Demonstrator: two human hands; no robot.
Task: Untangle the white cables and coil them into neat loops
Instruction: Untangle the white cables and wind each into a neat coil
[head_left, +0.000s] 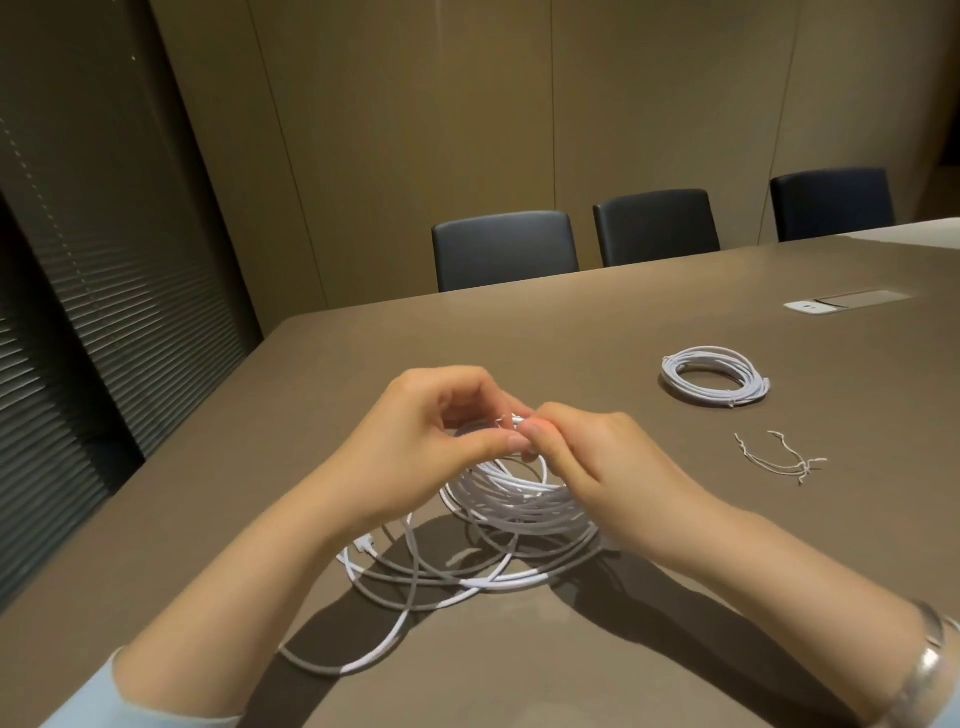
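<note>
Head view: both forearms reach forward over the table (597, 322), the left hand (431, 431) and right hand (597, 457) meeting fingertip to fingertip, each pinching the white cable (511, 499) at its upper end. Its tangled loops lie beneath them on the table, and 1 coiled cable (716, 383) rests well apart to the right.

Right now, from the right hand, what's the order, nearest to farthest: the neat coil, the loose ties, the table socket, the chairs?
1. Loose ties, on the right hand's right.
2. Neat coil, farther back.
3. Table socket, far right.
4. Chairs, behind the table.
</note>
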